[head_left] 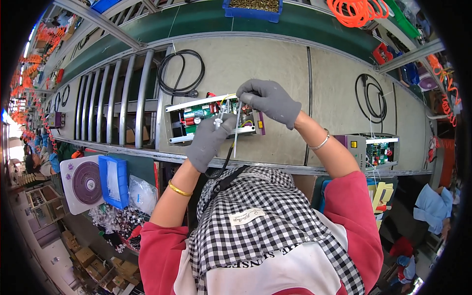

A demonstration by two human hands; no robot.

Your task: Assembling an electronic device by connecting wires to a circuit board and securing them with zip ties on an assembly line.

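Cable coil (182, 73), black, probably springy, lies on the bench just beyond the open unit (199, 112), which sits right in front of me near the bench's front edge. I'd call the unit rigid and fairly heavy: lift by the metal case, keep off the exposed board, likely fragile. My left hand (210, 140): fingers part-curled over the unit, at the white plugs (218, 121); can't tell if it grips them. Plugs should be light and hard; take the bodies, not the wires. White strip (236, 140), cable-tie-like, runs across the unit between my hands; likely light, bendy, slick in gloves, so pinch close to an end. My right hand (270, 102): thumb and forefinger pinched on its upper end. Second unit (368, 150) stands well apart, right.
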